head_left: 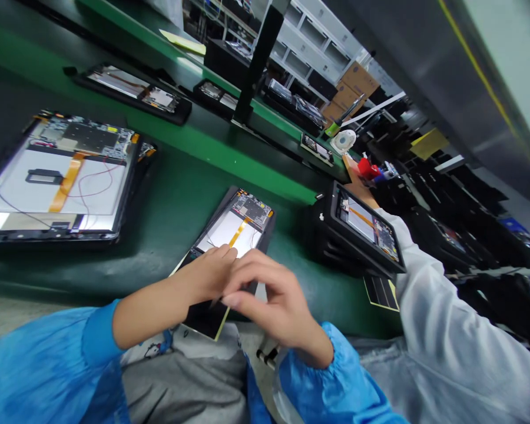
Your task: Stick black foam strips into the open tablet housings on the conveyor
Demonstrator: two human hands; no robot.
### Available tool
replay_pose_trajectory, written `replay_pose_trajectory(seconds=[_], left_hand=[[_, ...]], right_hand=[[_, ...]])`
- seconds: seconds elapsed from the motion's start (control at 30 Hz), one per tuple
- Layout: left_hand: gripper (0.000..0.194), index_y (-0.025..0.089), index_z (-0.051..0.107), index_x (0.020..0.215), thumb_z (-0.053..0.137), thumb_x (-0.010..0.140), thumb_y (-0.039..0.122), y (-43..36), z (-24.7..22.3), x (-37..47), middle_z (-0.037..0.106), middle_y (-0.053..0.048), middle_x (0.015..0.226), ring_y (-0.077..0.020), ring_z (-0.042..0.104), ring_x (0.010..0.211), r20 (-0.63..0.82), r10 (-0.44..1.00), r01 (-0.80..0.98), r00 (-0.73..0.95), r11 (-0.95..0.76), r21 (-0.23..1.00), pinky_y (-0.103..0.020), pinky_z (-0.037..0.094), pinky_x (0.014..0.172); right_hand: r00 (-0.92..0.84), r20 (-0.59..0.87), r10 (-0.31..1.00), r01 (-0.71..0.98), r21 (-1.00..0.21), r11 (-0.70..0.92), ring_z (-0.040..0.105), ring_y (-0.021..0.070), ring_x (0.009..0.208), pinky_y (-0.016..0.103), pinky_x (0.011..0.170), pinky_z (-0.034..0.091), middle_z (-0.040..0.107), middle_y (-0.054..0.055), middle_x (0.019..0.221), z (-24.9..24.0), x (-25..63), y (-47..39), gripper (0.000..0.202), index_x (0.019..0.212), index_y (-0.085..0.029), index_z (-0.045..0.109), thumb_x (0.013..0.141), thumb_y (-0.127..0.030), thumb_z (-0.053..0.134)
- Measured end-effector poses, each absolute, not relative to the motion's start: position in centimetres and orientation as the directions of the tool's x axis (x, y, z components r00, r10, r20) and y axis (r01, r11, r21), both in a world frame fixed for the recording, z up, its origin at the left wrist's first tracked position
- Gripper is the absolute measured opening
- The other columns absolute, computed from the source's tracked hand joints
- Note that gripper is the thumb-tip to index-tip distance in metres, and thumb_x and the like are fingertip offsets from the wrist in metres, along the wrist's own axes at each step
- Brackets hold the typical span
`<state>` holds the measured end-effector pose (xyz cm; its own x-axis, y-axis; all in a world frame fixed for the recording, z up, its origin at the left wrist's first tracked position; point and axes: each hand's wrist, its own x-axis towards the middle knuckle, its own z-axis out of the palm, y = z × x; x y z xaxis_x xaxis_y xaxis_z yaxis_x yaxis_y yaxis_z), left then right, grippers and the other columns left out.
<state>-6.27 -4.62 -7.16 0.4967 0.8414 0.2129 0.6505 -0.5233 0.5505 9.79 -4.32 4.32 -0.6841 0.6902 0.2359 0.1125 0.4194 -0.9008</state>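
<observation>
In front of me lies an opened tablet (236, 227) with its circuit board, pale battery and orange ribbon cable exposed. My left hand (205, 274) is over its near end, back upward, with its fingertips hidden. Close beside it, my right hand (271, 294) has thumb and index finger brought together in a pinch. Something thin and dark shows by these fingertips, too small to name. Under both hands is a black sheet with a yellowish edge (205, 321), partly covering the space between the tablet and my lap.
A stack of opened tablets (57, 176) stands at left on the green bench (176, 176). To the right is another stack of black frames (348, 247), beside a co-worker's pale sleeve (441, 300). More open devices (136, 88) lie on the strip behind, by a dark post (258, 65).
</observation>
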Motion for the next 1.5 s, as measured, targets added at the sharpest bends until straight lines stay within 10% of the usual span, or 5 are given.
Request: replay_pose_trajectory(seconds=[0.17,0.33,0.57,1.03,1.5], left_hand=[[0.027,0.011,0.067,0.1,0.049,0.084,-0.002,-5.2,-6.5,-7.1,0.063,-0.012,0.1,-0.0276,0.058,0.092,0.199,0.809,0.727,0.554,-0.586,0.358,-0.039,0.05,0.082],[0.025,0.015,0.067,0.096,0.044,0.095,0.004,-4.7,-7.6,-7.6,0.061,-0.009,0.097,-0.0253,0.055,0.092,0.404,0.763,0.62,0.504,-0.646,0.445,-0.036,0.045,0.08],[0.029,0.016,0.066,0.098,0.038,0.099,0.009,-4.5,-8.1,-7.8,0.06,-0.007,0.097,-0.0232,0.053,0.091,0.463,0.739,0.552,0.49,-0.674,0.491,-0.036,0.041,0.08],[0.029,0.016,0.066,0.1,0.038,0.1,0.009,-5.4,-7.9,-8.0,0.057,-0.007,0.102,-0.0234,0.051,0.095,0.416,0.808,0.585,0.416,-0.589,0.558,-0.037,0.038,0.084],[0.03,0.022,0.067,0.101,0.038,0.103,0.017,-5.6,-8.7,-7.9,0.059,-0.004,0.096,-0.0223,0.051,0.09,0.439,0.823,0.575,0.36,-0.567,0.59,-0.037,0.034,0.082]], right_hand=[[-0.278,0.249,0.928,0.035,-0.962,0.269,0.058,0.0172,0.085,0.028,0.072,0.048,0.061,0.003,0.089,2.3,13.9,-4.3,0.02,0.084,-0.024,0.073,0.085,-0.042,0.081],[-0.449,-0.113,0.886,0.282,-0.959,0.02,0.056,0.0129,0.07,0.026,0.063,0.044,0.065,0.002,0.088,-1.6,15.3,-4.5,0.015,0.093,-0.021,0.073,0.084,-0.032,0.079],[-0.468,0.189,0.863,0.372,-0.844,0.387,0.062,0.0183,0.093,0.032,0.083,0.047,0.073,0.003,0.097,-4.6,14.3,-4.6,0.032,0.124,-0.025,0.067,0.092,-0.018,0.067],[-0.562,-0.424,0.71,0.28,-0.905,-0.319,0.029,0.0068,0.054,0.023,0.053,0.023,0.035,-0.008,0.059,-2.0,13.5,-0.6,0.04,0.085,-0.016,0.07,0.078,-0.053,0.083],[-0.481,-0.454,0.75,0.446,-0.863,-0.236,0.034,0.0076,0.056,0.023,0.052,0.025,0.05,-0.004,0.064,-2.8,12.4,-0.1,0.033,0.09,-0.014,0.071,0.083,-0.046,0.074]])
